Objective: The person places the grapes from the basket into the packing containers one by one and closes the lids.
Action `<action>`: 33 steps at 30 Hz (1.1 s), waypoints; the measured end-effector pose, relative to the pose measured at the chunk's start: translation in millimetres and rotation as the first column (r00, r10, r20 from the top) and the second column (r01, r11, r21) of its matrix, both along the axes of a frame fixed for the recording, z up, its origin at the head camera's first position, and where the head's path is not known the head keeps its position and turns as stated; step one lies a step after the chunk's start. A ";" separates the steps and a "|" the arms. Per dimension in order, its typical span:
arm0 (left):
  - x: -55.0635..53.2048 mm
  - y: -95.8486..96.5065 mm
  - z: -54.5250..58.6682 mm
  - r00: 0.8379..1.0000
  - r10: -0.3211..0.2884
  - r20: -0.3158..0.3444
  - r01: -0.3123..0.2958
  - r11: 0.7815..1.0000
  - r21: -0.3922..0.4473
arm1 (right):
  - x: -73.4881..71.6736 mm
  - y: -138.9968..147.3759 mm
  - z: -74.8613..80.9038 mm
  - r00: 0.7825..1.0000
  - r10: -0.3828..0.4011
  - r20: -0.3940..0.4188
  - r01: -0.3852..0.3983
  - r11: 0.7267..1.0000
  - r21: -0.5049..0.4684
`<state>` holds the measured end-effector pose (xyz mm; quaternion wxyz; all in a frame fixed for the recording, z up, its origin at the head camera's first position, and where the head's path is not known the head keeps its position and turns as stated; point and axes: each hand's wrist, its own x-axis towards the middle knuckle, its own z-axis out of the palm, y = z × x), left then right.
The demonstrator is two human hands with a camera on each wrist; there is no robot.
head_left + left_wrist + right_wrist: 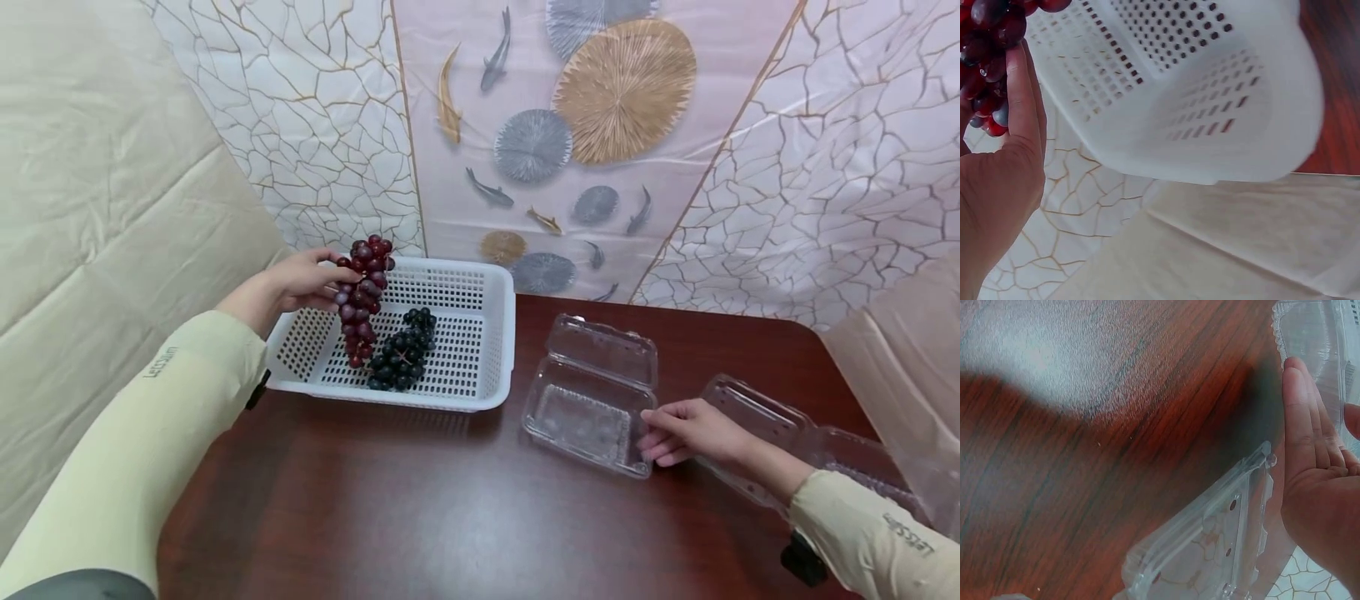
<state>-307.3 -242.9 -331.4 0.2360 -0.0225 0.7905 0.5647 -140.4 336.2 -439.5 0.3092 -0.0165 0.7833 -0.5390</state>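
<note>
A bunch of red grapes (363,304) hangs from my left hand (303,279), whose fingers grip it over the left part of the white plastic basket (498,342). In the left wrist view the red grapes (988,56) lie against the fingers. A bunch of black grapes (403,350) rests on the basket floor, right beside the hanging bunch. My right hand (693,429) pinches the right edge of an open clear plastic clamshell box (585,417). Its fingers (1300,419) run along the outer side of the box, with the thumb opposite.
A second open clear clamshell box (757,412) lies at the right, partly behind my right forearm. The dark wooden table (390,500) has a patterned backdrop (465,225) along its back edge and beige cloth (120,167) at the left.
</note>
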 end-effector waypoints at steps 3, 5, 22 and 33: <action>0.3 5.5 5.8 1.000 -0.014 -0.007 0.014 0.999 0.042 | -1.0 0.4 2.8 1.000 0.004 -0.009 -0.004 1.000 0.014; 1.0 9.0 8.2 0.999 -0.032 -0.012 0.033 0.998 0.063 | -0.5 0.0 1.7 1.000 0.002 -0.011 -0.002 1.000 0.023; 11.0 64.5 38.0 0.995 -0.102 -0.010 0.102 0.990 0.098 | -6.4 -1.3 6.9 0.998 0.000 -0.058 0.005 0.997 0.079; 21.7 125.5 48.8 0.985 -0.173 -0.006 0.172 0.977 0.125 | -8.1 -2.2 8.6 0.998 -0.003 -0.062 0.010 0.995 0.101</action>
